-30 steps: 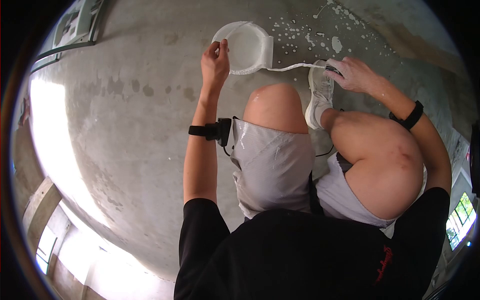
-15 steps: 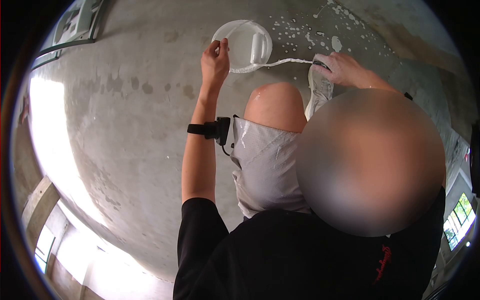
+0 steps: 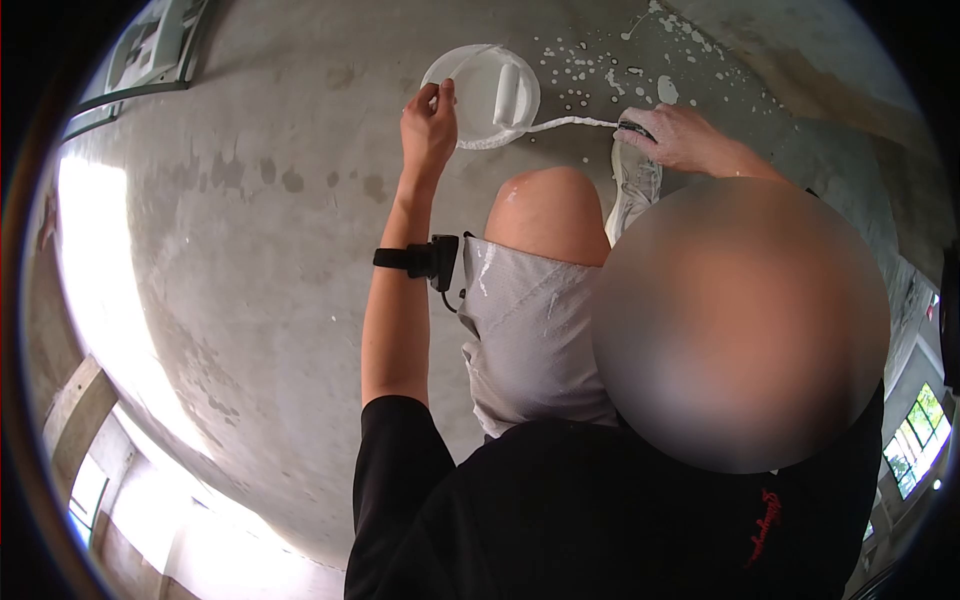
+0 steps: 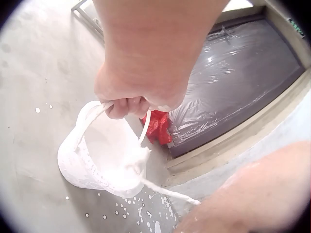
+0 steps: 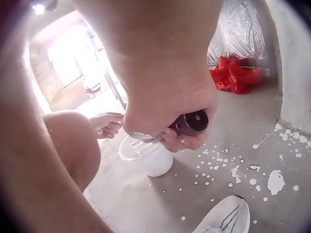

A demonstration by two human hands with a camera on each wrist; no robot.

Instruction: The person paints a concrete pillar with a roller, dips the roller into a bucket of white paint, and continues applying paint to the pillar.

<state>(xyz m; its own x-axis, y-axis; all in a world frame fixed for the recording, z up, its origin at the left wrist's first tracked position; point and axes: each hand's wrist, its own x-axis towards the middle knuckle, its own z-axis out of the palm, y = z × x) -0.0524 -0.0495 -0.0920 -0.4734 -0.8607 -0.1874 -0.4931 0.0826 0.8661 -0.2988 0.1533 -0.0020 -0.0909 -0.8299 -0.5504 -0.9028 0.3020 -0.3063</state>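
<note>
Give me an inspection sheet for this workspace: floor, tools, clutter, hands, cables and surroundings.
Surface: grey floor, white splatters beside the bucket.
Job's things: white bucket; roller head within its rim as the head view shows, contact unclear.
Clutter: crumpled red item on the floor.
Hands: left hand grips the bucket handle; right hand grips the roller's dark grip.
Cables: thin black cable at the left-arm device.
Surroundings: plastic-covered panel; window.
</note>
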